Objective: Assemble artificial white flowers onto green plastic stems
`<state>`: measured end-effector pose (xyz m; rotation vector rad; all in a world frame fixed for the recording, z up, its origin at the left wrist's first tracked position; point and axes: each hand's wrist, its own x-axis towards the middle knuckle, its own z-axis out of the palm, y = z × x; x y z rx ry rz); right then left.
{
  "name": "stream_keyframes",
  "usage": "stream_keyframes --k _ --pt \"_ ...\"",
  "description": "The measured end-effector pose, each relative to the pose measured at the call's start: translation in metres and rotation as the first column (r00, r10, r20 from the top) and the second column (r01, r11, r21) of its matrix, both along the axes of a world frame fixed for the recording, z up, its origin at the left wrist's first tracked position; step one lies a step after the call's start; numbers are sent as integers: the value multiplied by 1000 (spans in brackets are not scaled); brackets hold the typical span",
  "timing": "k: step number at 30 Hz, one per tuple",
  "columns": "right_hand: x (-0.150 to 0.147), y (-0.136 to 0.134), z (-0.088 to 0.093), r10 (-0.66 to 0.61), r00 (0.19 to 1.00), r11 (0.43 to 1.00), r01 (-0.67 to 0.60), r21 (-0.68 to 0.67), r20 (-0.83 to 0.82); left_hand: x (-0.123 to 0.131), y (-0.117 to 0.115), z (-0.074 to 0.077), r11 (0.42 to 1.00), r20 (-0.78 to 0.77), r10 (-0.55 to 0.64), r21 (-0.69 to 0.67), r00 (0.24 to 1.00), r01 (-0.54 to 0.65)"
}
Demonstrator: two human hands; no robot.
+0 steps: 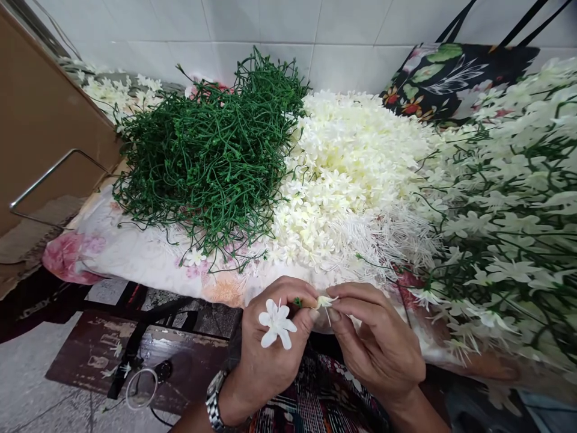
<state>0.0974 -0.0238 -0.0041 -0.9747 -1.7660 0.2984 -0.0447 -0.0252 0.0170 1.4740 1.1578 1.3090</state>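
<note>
My left hand (273, 370), with a metal watch (215, 402) on its wrist, is closed in a pinch near the front edge of the cloth-covered table. A white open artificial flower (276, 325) shows at the back of its fingers, and a small green stem tip (297, 302) pokes out beside the thumb. My right hand (381, 340) pinches a small cream artificial flower (324, 302) by its petals. Left thumb and forefinger grip the same flower from the other side. A thin white strand hangs below it. Most of the stem in my left hand is hidden.
A heap of green stems (211, 156) lies at the left of the table, beside a pile of loose white petals (356, 150). Assembled white flowers (505, 228) crowd the right. A cardboard box (45, 120), a dark wooden bench (189, 367) and a floral bag (460, 78) stand around.
</note>
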Motion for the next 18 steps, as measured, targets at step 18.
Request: stream_keyframes --k 18 --pt "0 1 2 -21 998 999 19 36 58 2 1 -7 989 57 13 -148 998 -5"
